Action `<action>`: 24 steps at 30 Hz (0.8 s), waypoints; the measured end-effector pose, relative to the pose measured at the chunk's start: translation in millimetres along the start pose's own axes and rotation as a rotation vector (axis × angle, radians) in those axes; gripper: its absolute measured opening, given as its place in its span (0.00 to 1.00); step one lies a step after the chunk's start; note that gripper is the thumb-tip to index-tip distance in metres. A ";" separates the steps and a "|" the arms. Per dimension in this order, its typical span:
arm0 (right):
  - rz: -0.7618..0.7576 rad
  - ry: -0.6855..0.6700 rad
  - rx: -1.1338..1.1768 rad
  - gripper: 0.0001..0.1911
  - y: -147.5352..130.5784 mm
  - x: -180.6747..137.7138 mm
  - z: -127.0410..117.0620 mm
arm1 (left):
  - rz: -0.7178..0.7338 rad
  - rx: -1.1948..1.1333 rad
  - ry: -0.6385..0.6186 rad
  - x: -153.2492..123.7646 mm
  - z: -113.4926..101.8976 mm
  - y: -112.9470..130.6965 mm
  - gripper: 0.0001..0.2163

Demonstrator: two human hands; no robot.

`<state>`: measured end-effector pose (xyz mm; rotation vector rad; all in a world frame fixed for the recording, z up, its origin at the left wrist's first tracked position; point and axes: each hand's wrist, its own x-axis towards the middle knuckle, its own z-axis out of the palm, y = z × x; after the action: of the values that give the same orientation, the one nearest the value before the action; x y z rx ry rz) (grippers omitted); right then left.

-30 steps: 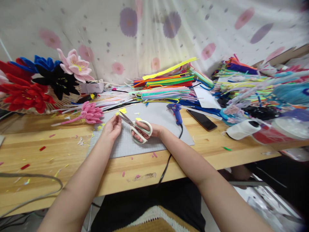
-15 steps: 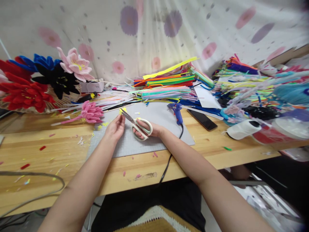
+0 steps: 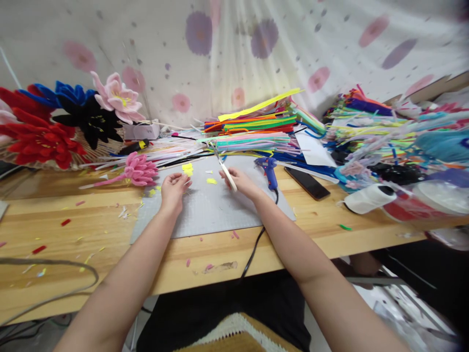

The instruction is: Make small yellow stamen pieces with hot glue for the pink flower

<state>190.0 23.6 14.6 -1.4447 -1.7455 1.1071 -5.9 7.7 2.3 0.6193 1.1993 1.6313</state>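
My right hand [image 3: 240, 182] is wrapped around the white-handled scissors [image 3: 226, 168], whose blades point away towards the back of the table. To its left, my left hand [image 3: 175, 189] is closed in a pinch. Whatever is between its fingertips is too small to name. Just beyond those fingertips sits a yellow piece [image 3: 187, 169], and I cannot tell if it touches them. Another yellow bit [image 3: 211, 181] lies on the grey cutting mat [image 3: 208, 215] between my hands.
A blue glue gun [image 3: 270, 172] with a black cord stands right of my right hand, beside a phone [image 3: 308, 183]. A pink fuzzy flower [image 3: 139, 169] lies at left. Behind are bundles of pipe cleaners [image 3: 256, 142]. A white spool-like object [image 3: 370, 198] is at right.
The scissors have come away from the yellow piece at my left hand, swinging right and upright with my right hand. A yellow bit now lies on the mat between the hands.
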 end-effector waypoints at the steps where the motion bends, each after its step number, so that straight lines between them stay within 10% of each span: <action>1: 0.013 0.109 -0.174 0.16 1.3 -0.5 -5.5 | 0.051 0.095 -0.016 0.5 -0.6 -2.3 0.10; 8: 0.102 0.288 -0.797 0.17 16.3 -7.2 -27.5 | 0.244 0.739 -0.310 9.3 10.8 -5.7 0.14; 24: 0.024 0.316 -0.968 0.17 24.7 -9.2 -17.3 | 0.498 1.394 -0.481 16.8 32.5 -1.9 0.19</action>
<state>218.4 19.8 1.3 -2.0253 -2.1094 -0.0571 15.2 36.5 10.7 2.1503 1.7584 0.6419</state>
